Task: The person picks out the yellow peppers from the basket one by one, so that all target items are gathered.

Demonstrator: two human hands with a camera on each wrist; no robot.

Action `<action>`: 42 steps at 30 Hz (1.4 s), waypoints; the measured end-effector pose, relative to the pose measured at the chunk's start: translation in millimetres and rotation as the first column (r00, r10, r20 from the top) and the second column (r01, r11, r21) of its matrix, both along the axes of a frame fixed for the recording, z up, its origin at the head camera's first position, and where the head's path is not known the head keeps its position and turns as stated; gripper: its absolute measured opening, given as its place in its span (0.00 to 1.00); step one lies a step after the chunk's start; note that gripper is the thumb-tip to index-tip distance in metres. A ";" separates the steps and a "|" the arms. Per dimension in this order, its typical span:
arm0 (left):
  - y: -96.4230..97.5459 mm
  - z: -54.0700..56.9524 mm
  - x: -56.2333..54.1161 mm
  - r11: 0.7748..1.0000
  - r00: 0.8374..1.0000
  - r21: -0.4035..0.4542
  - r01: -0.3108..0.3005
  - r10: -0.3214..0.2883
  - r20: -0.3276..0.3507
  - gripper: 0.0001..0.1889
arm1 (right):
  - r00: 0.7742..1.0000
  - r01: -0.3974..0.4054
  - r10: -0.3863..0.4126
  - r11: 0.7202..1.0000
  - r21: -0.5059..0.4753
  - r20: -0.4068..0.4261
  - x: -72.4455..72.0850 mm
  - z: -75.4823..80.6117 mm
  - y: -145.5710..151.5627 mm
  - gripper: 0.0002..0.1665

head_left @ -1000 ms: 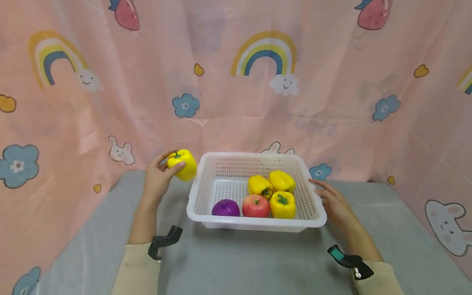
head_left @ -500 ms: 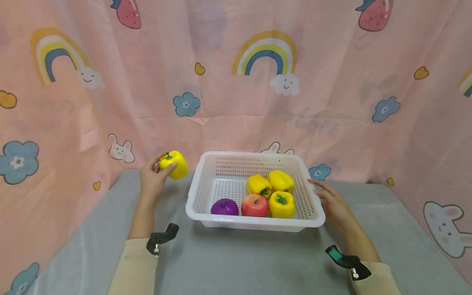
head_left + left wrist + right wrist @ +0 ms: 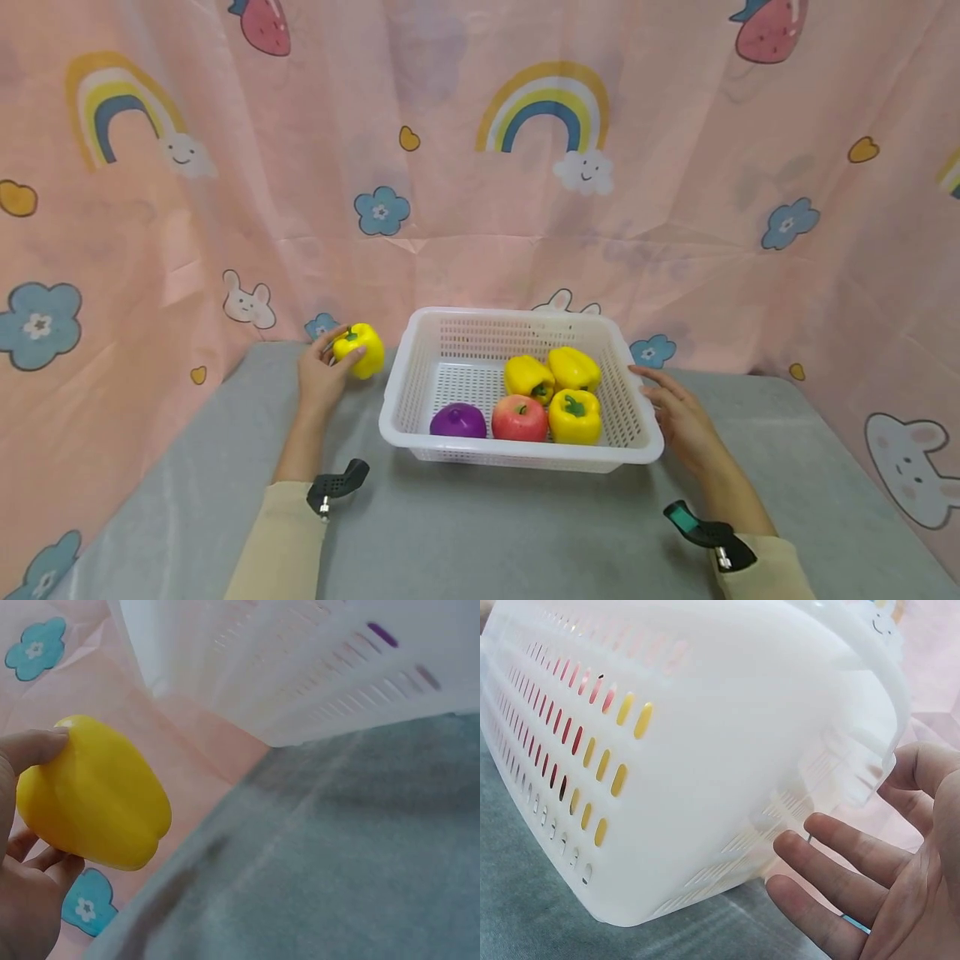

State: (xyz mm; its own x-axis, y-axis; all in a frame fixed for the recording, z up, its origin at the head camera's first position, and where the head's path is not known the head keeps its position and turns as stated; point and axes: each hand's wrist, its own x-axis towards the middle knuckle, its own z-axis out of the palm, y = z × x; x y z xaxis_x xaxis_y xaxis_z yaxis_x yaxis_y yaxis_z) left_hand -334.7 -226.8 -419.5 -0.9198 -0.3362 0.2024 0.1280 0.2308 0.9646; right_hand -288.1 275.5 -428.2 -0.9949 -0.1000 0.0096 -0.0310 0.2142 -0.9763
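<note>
Left of the white plastic basket (image 3: 525, 452), my left hand (image 3: 322, 379) holds a yellow bell pepper (image 3: 363, 350) between thumb and fingers. The left wrist view has this bell pepper (image 3: 97, 795) apart from the basket wall (image 3: 330, 667), with the thumb on its upper side and fingers beneath. Inside the basket are a purple round vegetable (image 3: 458, 421), a red apple (image 3: 520, 418) and three more yellow bell peppers (image 3: 575, 417). My right hand (image 3: 682, 417) is at the basket's right rim; in the right wrist view its fingers (image 3: 832, 877) are spread and extended beside the wall.
A grey cloth-covered table (image 3: 487, 533) lies under the basket. Behind it hangs a pink curtain (image 3: 450, 267) printed with rainbows, flowers and rabbits. Black wrist mounts (image 3: 337, 485) sit on both forearms.
My left hand first carried the yellow bell pepper leftward, away from the basket, then lowered it slightly toward the table. The right hand and basket have stayed in place.
</note>
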 end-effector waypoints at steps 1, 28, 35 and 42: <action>-0.8 -2.3 -0.3 1.000 1.000 -0.005 -0.002 0.002 0.007 0.28 | 1.000 -0.001 0.001 1.000 0.001 0.001 -0.4 0.2 -0.3 0.29; 3.1 -20.1 -5.5 0.992 0.998 -0.115 0.052 -0.049 0.029 0.30 | 0.999 -0.026 0.026 1.000 -0.014 0.024 -3.2 -1.1 3.4 0.31; 9.8 -21.2 -7.6 0.978 0.999 -0.206 -0.007 0.015 0.039 0.38 | 0.999 -0.005 0.006 1.000 -0.002 0.032 -2.9 -1.2 2.1 0.32; 10.8 -22.3 -5.6 0.980 0.994 -0.192 -0.058 0.074 0.078 0.48 | 0.999 0.000 0.000 1.000 -0.003 0.044 -2.1 -0.6 1.7 0.33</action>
